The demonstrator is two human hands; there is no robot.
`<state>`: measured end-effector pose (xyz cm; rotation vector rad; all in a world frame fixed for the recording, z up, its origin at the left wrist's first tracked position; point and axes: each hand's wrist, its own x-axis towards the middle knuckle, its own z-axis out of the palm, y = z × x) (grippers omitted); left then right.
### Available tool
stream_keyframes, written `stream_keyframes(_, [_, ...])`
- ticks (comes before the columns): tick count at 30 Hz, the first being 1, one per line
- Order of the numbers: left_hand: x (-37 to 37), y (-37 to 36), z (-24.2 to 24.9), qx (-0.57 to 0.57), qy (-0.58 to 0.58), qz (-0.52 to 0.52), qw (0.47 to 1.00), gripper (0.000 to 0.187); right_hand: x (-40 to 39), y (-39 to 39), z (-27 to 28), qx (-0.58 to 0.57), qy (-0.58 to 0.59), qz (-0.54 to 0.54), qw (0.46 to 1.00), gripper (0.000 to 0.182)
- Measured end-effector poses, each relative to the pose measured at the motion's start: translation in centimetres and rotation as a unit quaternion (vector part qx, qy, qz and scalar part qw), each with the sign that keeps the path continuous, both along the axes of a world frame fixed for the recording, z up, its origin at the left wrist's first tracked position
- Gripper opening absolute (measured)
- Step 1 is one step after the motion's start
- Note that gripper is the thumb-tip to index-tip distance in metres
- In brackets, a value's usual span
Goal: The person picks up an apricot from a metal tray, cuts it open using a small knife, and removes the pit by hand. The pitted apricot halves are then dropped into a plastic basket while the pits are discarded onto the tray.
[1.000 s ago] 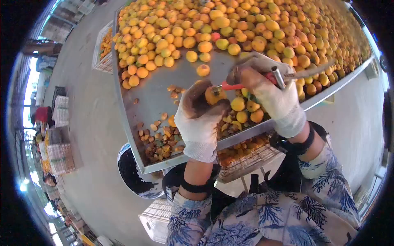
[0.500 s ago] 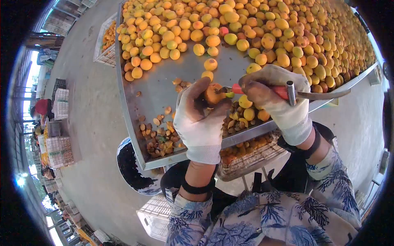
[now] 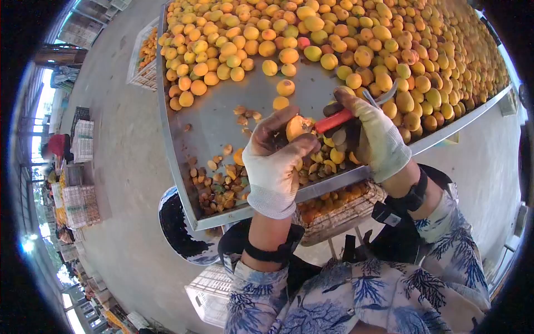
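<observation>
My left hand (image 3: 278, 158), in a white glove with dark-stained fingers, grips an orange fruit (image 3: 298, 127) between thumb and fingers. My right hand (image 3: 374, 131), gloved too, is wrapped round the red handle (image 3: 334, 120) of a tool whose curved metal part (image 3: 382, 96) points up and away. The near end of the handle meets the fruit; the tip there is hidden. Below the hands, yellow fruit pieces and pits (image 3: 318, 164) lie along the near edge of the metal tray (image 3: 233, 100).
Many orange and yellow fruits (image 3: 345, 39) fill the far side of the tray. A crate of fruit pieces (image 3: 345, 214) sits under the near rim. A round basin (image 3: 186, 228) and a white crate (image 3: 210, 295) stand on the floor. Far left is a person in red (image 3: 55, 146).
My right hand has rolled over, swinging the curved metal part from the right to upward. The fruit in my left hand has turned and now shows a lighter, opened-looking surface.
</observation>
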<state>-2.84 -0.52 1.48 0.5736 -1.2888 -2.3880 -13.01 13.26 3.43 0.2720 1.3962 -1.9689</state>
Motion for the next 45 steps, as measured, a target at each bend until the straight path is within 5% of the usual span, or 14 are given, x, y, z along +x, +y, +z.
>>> stream_keyframes(4, [-0.2, 0.1, 0.5, 0.061, -0.01, 0.019, 0.998, 0.046, -0.1, 0.3, -0.7, -0.049, -0.008, 0.005, 0.999, 0.031])
stream_keyframes(9, [0.1, 0.2, 0.6, 0.003, -0.044, -0.045, 0.998, 0.042, -0.7, 0.6, 1.9, 0.077, 0.271, 0.073, 0.957, 0.028])
stream_keyframes(11, [0.2, 0.5, 0.4, 0.005, -0.072, -0.072, 0.995, 0.04, -0.9, 1.0, 3.4, 0.072, 0.238, 0.075, 0.966, 0.021])
stream_keyframes(15, [0.4, 1.4, -0.9, -0.155, -0.13, -0.126, 0.971, 0.037, -1.3, 1.7, 2.0, 0.139, 0.398, 0.201, 0.884, 0.021])
stream_keyframes(17, [0.4, 1.8, -1.8, -0.254, -0.136, -0.132, 0.948, 0.036, -0.7, 1.6, 2.8, 0.218, 0.53, 0.255, 0.779, 0.021])
stream_keyframes(18, [0.4, 2.0, -2.0, -0.277, -0.145, -0.118, 0.943, 0.035, -0.8, 1.5, 2.3, 0.147, 0.643, 0.263, 0.704, 0.019])
stream_keyframes(21, [0.4, 2.2, -1.8, -0.353, -0.143, -0.113, 0.918, 0.034, -0.8, 1.7, 2.7, 0.177, 0.581, 0.28, 0.744, 0.018])
stream_keyframes(23, [0.0, 1.9, -1.5, -0.066, -0.128, -0.126, 0.982, 0.038, -1.6, 1.4, 2.3, 0.142, 0.411, 0.2, 0.878, 0.024])
stream_keyframes(25, [-0.3, 2.0, -0.7, 0.013, -0.092, -0.12, 0.988, 0.041, -2.0, 1.3, 3.0, 0.12, 0.275, 0.161, 0.94, 0.021])
stream_keyframes(34, [0.7, 1.3, 0.3, 0.132, 0.026, -0.148, 0.98, 0.043, -1.4, 0.9, 3.8, 0.074, 0.199, 0.097, 0.972, 0.024])
stream_keyframes(40, [1.1, 1.1, -4.2, 0.244, -0.028, -0.091, 0.965, 0.04, -0.5, -0.1, 0.8, 0.136, 0.567, 0.218, 0.782, 0.023])
stream_keyframes(42, [1.3, 1.0, -7.0, -0.204, -0.064, -0.104, 0.971, 0.037, 0.1, -0.6, 1.2, 0.104, 0.66, 0.251, 0.7, 0.025])
stream_keyframes(43, [1.4, 0.7, -6.9, -0.205, -0.064, -0.104, 0.971, 0.037, 0.2, -0.7, 1.1, 0.103, 0.66, 0.251, 0.7, 0.025])
stream_keyframes(45, [1.8, -0.2, -6.4, -0.449, -0.057, -0.035, 0.891, 0.037, 0.2, -0.9, 0.8, 0.093, 0.587, 0.207, 0.777, 0.022])
